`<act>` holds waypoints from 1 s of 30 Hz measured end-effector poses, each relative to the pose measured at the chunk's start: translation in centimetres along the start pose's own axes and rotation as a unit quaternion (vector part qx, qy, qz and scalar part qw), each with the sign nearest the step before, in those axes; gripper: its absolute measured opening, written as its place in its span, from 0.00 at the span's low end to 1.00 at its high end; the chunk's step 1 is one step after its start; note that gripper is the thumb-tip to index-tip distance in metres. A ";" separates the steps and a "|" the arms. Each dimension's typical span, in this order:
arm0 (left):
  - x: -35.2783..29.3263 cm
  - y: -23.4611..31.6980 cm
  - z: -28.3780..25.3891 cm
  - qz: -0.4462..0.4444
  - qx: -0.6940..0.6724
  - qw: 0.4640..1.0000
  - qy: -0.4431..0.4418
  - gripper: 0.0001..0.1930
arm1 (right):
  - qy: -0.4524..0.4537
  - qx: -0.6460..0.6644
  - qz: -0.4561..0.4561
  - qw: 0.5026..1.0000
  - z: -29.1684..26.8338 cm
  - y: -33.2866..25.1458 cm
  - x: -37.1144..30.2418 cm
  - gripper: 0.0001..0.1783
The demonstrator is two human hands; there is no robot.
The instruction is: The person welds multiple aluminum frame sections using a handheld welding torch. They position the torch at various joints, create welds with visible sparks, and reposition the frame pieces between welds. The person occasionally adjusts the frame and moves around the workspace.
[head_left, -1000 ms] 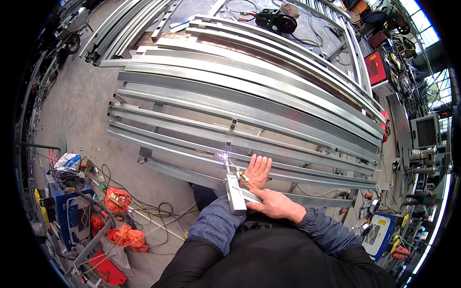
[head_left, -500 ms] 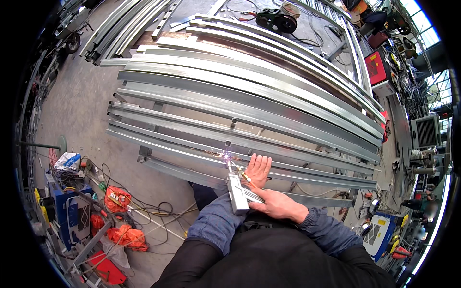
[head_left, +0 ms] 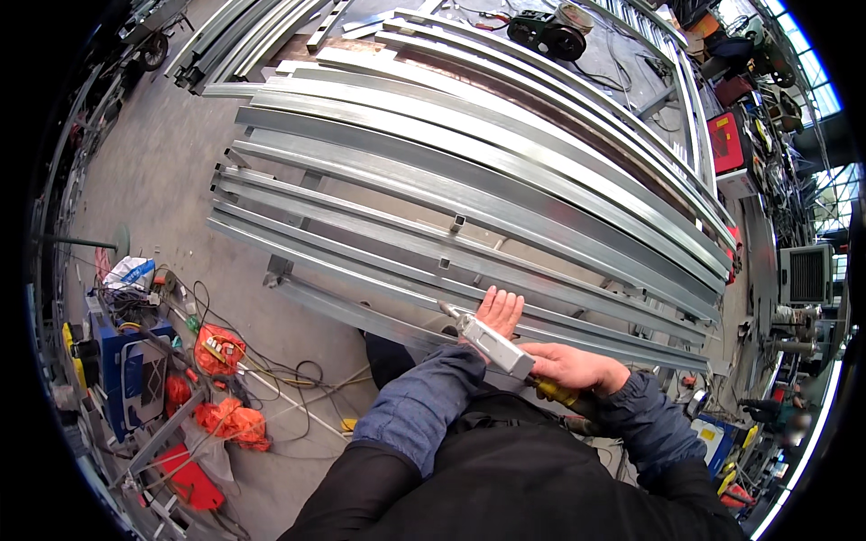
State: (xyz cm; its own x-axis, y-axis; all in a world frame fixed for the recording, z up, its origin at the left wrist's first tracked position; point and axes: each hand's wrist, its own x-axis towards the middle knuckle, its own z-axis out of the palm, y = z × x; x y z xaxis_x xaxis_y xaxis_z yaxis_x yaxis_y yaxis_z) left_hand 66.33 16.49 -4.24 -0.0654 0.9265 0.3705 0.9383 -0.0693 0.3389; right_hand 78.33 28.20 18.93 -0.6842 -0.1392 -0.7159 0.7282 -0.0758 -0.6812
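Grey metal hand torch with a yellow grip [head_left: 498, 347] sits clamped in my right hand [head_left: 573, 367], fingers wrapped tight round the handle, nozzle resting on the nearest rail. My left hand [head_left: 499, 311] lies flat just beside it, fingers spread on the long galvanised steel channels [head_left: 469, 207]. Farther off, a red machine cabinet [head_left: 726, 144].
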 end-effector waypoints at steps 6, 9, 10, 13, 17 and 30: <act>1.7 -0.2 -1.5 -0.041 -0.045 0.979 -0.196 0.33 | -0.041 0.149 0.113 0.982 -5.6 -1.5 2.8 0.23; -1.1 0.2 0.7 -0.081 -0.128 0.985 -0.085 0.21 | -0.072 0.170 0.133 0.974 -8.7 -0.6 5.0 0.22; -1.3 0.2 0.4 -0.084 -0.132 0.982 -0.107 0.18 | -0.065 0.180 0.149 0.970 -9.5 -0.6 5.5 0.21; 1.0 -0.1 -1.8 -0.086 -0.150 0.957 -0.233 0.17 | -0.096 0.178 0.167 0.965 -12.2 -0.4 7.0 0.22; 0.6 0.1 -0.3 -0.020 -0.019 0.997 -0.074 0.29 | -0.142 0.214 0.200 0.946 -15.6 0.7 8.5 0.26; 1.5 0.2 -1.1 -0.010 -0.020 0.989 -0.145 0.35 | -0.226 0.218 0.208 0.926 -19.7 2.2 11.0 0.37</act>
State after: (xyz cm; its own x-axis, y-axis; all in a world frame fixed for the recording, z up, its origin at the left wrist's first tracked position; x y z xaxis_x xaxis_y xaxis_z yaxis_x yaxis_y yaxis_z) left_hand 66.01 17.44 -2.68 0.0218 0.9946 0.1012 0.9234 -0.0588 0.3794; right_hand 71.64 45.95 6.58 -0.3260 -0.6375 -0.6981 0.9395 -0.3007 -0.1640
